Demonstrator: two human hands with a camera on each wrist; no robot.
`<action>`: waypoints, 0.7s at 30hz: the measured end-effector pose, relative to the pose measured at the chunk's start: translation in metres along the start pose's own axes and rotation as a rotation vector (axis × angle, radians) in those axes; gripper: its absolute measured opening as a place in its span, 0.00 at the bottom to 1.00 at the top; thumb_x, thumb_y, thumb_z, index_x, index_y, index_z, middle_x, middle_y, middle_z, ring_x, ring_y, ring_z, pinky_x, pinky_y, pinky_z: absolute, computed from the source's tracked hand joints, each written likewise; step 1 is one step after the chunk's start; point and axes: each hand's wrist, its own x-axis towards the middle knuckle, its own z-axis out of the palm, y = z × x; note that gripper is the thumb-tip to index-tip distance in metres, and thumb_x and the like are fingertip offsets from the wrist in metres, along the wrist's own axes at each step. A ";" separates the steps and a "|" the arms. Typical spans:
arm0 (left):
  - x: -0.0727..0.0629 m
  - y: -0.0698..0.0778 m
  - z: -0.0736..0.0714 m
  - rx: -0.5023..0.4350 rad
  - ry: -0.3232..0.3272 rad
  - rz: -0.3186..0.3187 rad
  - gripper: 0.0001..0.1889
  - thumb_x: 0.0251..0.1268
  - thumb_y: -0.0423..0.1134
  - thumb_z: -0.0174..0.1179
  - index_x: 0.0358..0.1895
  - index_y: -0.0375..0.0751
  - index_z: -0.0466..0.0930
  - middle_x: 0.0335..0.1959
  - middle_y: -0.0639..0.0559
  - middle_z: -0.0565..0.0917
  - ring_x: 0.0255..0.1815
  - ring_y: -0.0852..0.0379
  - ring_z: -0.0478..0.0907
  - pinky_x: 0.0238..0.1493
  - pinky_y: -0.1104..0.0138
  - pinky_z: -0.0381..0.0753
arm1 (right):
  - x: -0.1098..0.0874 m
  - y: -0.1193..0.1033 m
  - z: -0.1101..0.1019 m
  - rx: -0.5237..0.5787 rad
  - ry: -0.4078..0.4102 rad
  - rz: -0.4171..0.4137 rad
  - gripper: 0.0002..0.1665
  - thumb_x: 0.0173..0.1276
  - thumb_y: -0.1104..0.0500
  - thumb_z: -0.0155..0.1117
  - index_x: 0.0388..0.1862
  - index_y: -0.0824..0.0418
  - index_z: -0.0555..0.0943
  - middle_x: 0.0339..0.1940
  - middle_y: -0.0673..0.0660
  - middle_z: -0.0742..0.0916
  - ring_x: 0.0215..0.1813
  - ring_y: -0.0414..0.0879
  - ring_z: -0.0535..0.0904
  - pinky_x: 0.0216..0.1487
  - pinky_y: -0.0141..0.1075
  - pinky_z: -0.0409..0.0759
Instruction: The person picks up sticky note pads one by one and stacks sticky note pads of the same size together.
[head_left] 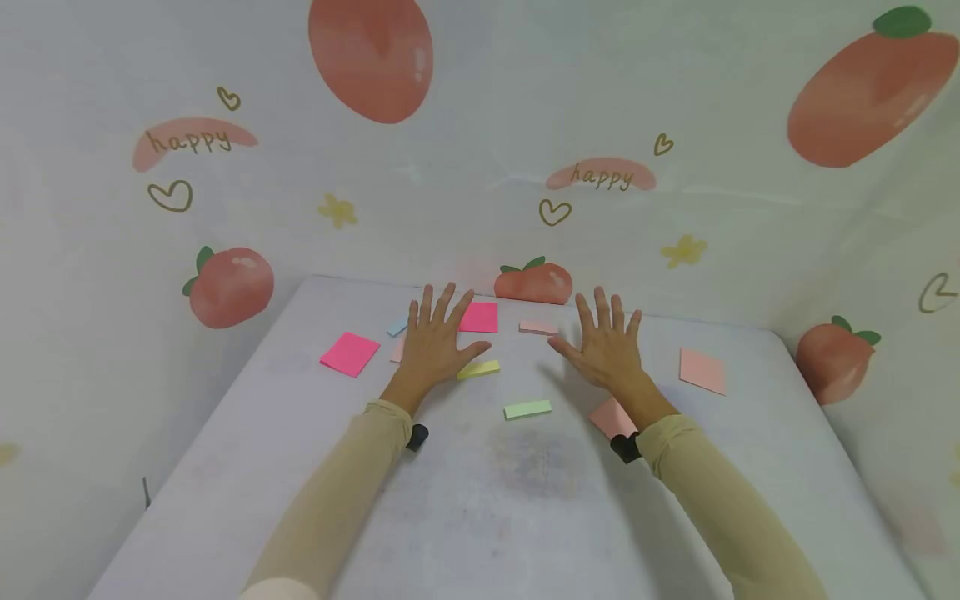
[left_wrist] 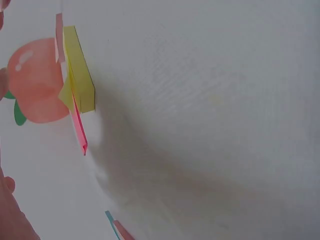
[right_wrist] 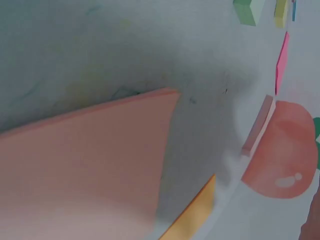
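Observation:
My left hand [head_left: 437,346] hovers over the table's far half with its fingers spread, holding nothing. Close by its thumb lie a yellow sticky-note strip [head_left: 480,369] and a bright pink sticky-note square [head_left: 480,317]. A blue strip [head_left: 396,327] and a pale pink note [head_left: 397,350] show partly from behind that hand. Fingers also spread, my right hand [head_left: 609,354] is held above the table, empty. Under its wrist is a pale pink square pad [head_left: 611,416], partly covered. The right wrist view shows an orange note [right_wrist: 194,212], hidden in the head view.
Between the hands lie a green strip [head_left: 527,409] and a pale pink strip [head_left: 538,328]. Another bright pink square [head_left: 350,354] sits at left, a pale pink square [head_left: 702,371] at right. A fruit-printed wall covering [head_left: 465,208] rises behind the white table [head_left: 510,533].

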 end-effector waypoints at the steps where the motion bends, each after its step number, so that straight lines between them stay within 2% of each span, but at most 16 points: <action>1: -0.001 -0.001 0.000 -0.007 0.002 -0.001 0.49 0.66 0.75 0.48 0.84 0.64 0.38 0.87 0.52 0.39 0.86 0.38 0.29 0.84 0.41 0.35 | 0.001 -0.001 0.000 0.006 0.002 -0.005 0.58 0.72 0.23 0.43 0.86 0.54 0.42 0.87 0.65 0.43 0.85 0.69 0.38 0.77 0.74 0.35; 10: -0.007 -0.004 -0.001 -0.097 0.025 0.005 0.49 0.66 0.72 0.54 0.84 0.59 0.43 0.85 0.49 0.48 0.87 0.39 0.36 0.84 0.42 0.41 | 0.004 -0.010 0.000 0.115 -0.004 -0.055 0.56 0.73 0.27 0.49 0.85 0.57 0.44 0.86 0.65 0.46 0.85 0.69 0.41 0.79 0.72 0.41; 13: -0.008 -0.003 -0.001 -0.138 0.027 0.008 0.50 0.65 0.71 0.56 0.84 0.58 0.44 0.84 0.48 0.51 0.86 0.39 0.40 0.84 0.42 0.44 | 0.004 -0.012 0.001 0.134 0.001 -0.091 0.57 0.73 0.28 0.52 0.85 0.59 0.45 0.86 0.65 0.48 0.84 0.70 0.46 0.80 0.69 0.49; 16: -0.009 -0.002 -0.001 -0.168 0.025 0.006 0.50 0.65 0.71 0.57 0.83 0.57 0.46 0.83 0.48 0.55 0.85 0.40 0.44 0.84 0.43 0.47 | 0.005 -0.014 0.004 0.176 0.013 -0.130 0.56 0.72 0.31 0.56 0.84 0.60 0.47 0.85 0.65 0.51 0.82 0.70 0.52 0.76 0.68 0.60; 21: -0.011 -0.001 -0.002 -0.234 0.024 -0.008 0.50 0.63 0.69 0.61 0.82 0.56 0.49 0.80 0.48 0.60 0.82 0.42 0.51 0.81 0.46 0.56 | 0.008 -0.018 0.008 0.339 -0.022 -0.175 0.55 0.71 0.37 0.64 0.84 0.57 0.48 0.85 0.63 0.54 0.80 0.68 0.56 0.73 0.66 0.66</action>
